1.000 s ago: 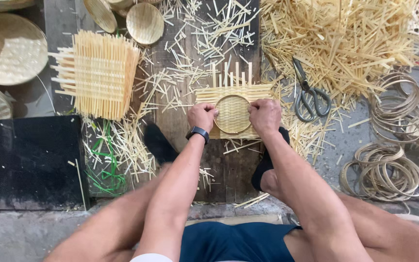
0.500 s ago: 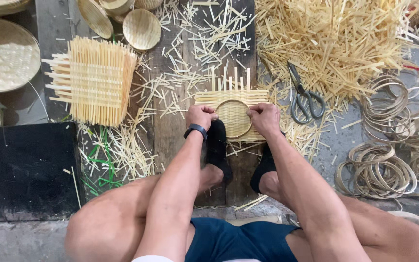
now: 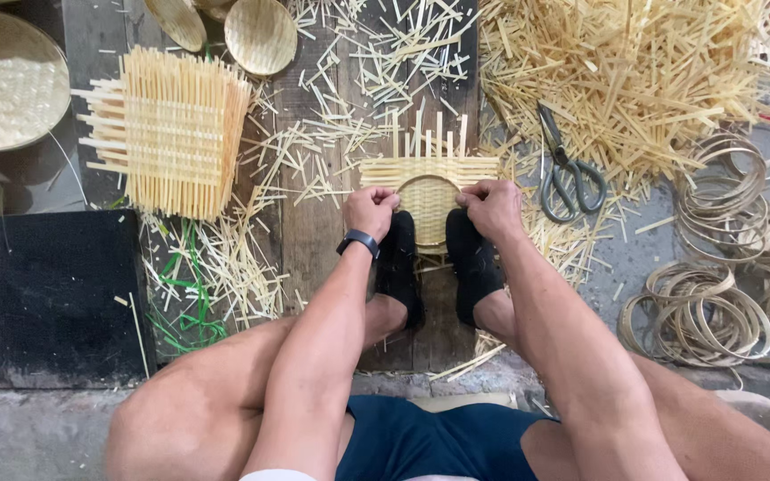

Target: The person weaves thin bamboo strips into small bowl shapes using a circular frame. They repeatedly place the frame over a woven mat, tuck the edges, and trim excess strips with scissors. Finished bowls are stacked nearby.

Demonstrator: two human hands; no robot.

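A small woven bamboo mat [image 3: 430, 169] lies on a dark wooden board [image 3: 314, 240], with loose strip ends sticking up at its far side. A round bamboo ring [image 3: 428, 198] sits on the mat. My left hand [image 3: 369, 211] grips the ring's left edge and my right hand [image 3: 490, 207] grips its right edge, both pressing it onto the mat. A black watch is on my left wrist. My two feet in black shoes [image 3: 434, 263] rest on the near part of the mat, just below my hands.
A larger woven mat [image 3: 171, 129] lies at the left, with round woven trays [image 3: 260, 34] beyond it. Scissors [image 3: 568, 169] lie right of the mat beside a big heap of bamboo strips [image 3: 634, 71]. Coiled bamboo rings [image 3: 715, 285] are piled at the right. A black mat [image 3: 42, 294] sits near left.
My feet have come forward onto the near edge of the small mat. My hands stay on the ring's two sides.
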